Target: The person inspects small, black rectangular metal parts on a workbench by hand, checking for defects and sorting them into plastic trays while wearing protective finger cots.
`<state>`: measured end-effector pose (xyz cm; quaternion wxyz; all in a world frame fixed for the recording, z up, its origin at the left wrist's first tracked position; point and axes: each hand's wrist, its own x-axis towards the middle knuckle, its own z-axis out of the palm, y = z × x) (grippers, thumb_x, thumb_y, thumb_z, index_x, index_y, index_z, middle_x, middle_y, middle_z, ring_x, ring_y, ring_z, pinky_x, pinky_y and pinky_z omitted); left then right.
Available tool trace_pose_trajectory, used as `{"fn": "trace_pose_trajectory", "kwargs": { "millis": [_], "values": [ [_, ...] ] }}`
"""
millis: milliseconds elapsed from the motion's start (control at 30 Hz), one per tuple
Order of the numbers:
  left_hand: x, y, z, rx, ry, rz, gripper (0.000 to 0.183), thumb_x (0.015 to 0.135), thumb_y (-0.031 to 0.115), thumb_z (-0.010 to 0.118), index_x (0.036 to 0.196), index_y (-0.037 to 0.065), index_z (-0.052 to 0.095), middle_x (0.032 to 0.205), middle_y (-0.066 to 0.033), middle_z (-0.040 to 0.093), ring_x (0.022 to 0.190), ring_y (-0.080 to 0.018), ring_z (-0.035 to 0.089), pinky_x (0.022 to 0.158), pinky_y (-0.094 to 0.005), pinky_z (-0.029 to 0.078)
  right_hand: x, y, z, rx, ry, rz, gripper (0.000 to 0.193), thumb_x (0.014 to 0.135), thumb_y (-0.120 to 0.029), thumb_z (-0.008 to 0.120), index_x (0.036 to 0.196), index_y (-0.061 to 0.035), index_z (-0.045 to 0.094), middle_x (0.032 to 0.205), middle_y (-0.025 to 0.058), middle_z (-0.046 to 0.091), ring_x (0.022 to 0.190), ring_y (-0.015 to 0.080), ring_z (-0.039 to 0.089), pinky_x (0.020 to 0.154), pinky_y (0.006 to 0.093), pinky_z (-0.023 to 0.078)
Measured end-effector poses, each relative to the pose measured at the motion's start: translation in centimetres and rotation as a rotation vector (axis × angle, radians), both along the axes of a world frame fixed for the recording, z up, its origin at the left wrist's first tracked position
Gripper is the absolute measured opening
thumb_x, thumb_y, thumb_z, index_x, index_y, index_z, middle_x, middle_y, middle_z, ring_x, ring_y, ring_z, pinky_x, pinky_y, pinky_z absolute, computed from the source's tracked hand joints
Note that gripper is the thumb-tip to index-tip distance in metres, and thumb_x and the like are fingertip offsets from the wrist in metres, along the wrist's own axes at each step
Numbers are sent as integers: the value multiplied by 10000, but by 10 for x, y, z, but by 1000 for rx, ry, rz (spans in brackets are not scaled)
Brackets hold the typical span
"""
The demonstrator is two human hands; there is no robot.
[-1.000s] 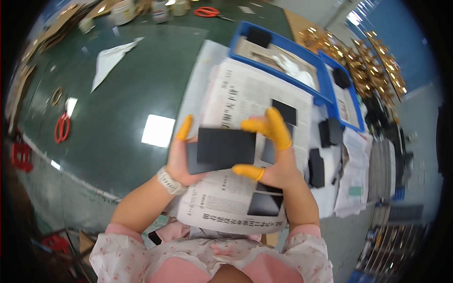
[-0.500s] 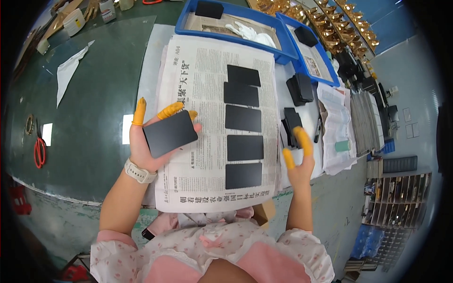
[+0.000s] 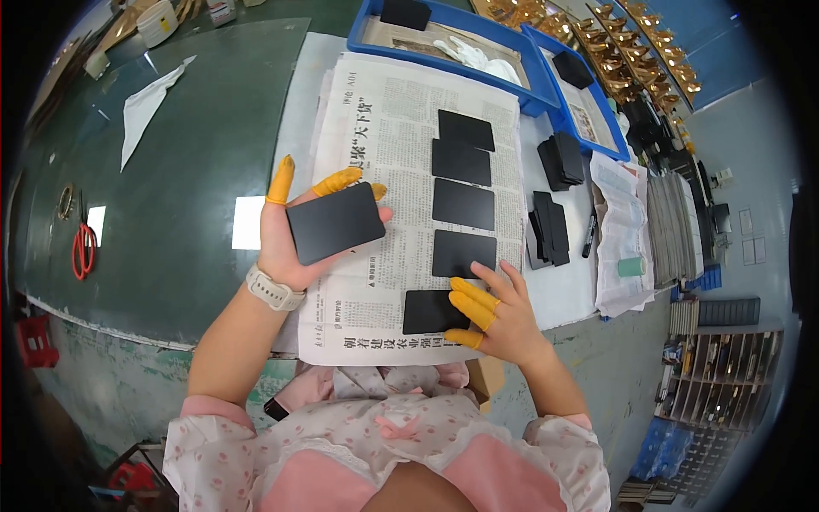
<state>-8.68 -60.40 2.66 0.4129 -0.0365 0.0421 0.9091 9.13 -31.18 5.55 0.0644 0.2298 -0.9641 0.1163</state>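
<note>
My left hand (image 3: 281,243) is palm up at the newspaper's left edge, its fingers curled round a black rounded-corner card (image 3: 337,222). A lower edge suggests another card under it, but I cannot tell. Yellow finger cots cover several fingertips on both hands. My right hand (image 3: 512,328) grips the nearest black card (image 3: 425,312) of a column at its right end, thumb on the near side and fingers on the far side. Beyond it lie more black cards (image 3: 463,205) on the newspaper (image 3: 384,145), the two farthest overlapping.
Right of the newspaper are two stacks of black cards (image 3: 561,160) (image 3: 550,229), a black marker (image 3: 589,235) and folded paper (image 3: 618,222). Blue trays (image 3: 533,98) (image 3: 614,149) stand behind. Red-handled scissors (image 3: 83,252) and white cloth (image 3: 145,107) lie on the green table (image 3: 213,111).
My right hand has come from beside the right-hand stack onto the nearest card, which has slid left out of line with the column. My left hand still holds its card.
</note>
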Motion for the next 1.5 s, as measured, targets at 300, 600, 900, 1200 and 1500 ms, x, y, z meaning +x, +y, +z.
{"fn": "trace_pose_trajectory", "kwargs": {
  "millis": [300, 600, 900, 1200, 1500],
  "values": [
    [-2, -3, -1, -5, 9, 4, 890, 987, 717, 404, 1415, -57, 505, 1403, -359, 529, 1222, -541, 580, 1111, -599, 422, -78, -36, 42, -71, 321, 239, 501, 732, -368, 849, 1113, -71, 715, 1112, 90, 730, 1102, 264, 698, 1081, 503, 428],
    [1, -5, 6, 64, -52, -40, 894, 980, 759, 349, 1424, 5, 534, 1387, -224, 601, 1237, -365, 621, 1117, -505, 453, -147, -95, 49, -93, 204, 358, 808, 689, -401, 889, 1349, -38, 597, 1178, 82, 717, 1105, 243, 686, 1182, 542, 315],
    [-4, -9, 3, 199, 29, -41, 984, 968, 800, 248, 1477, -8, 485, 1434, -258, 559, 1213, -487, 589, 1110, -523, 423, -157, -94, 45, -192, 110, 352, 1168, 647, -409, 941, 1573, -69, 314, 1378, 91, 637, 1282, 271, 598, 1208, 570, 246],
    [-4, -9, 4, 242, -14, -45, 982, 970, 800, 245, 1488, -5, 465, 1433, -256, 555, 1213, -496, 588, 1111, -535, 425, -158, -100, 43, -237, 124, 373, 1208, 640, -393, 957, 1587, -67, 281, 1392, 105, 622, 1305, 290, 577, 1211, 568, 239],
    [-6, -9, -7, 234, -12, -55, 992, 953, 816, 304, 1495, -1, 459, 1411, -257, 565, 1237, -507, 594, 1112, -542, 445, -157, -98, 47, -265, 94, 289, 1286, 611, -439, 966, 1596, -48, 237, 1454, 143, 550, 1368, 359, 485, 1219, 515, 237]
  ]
}}
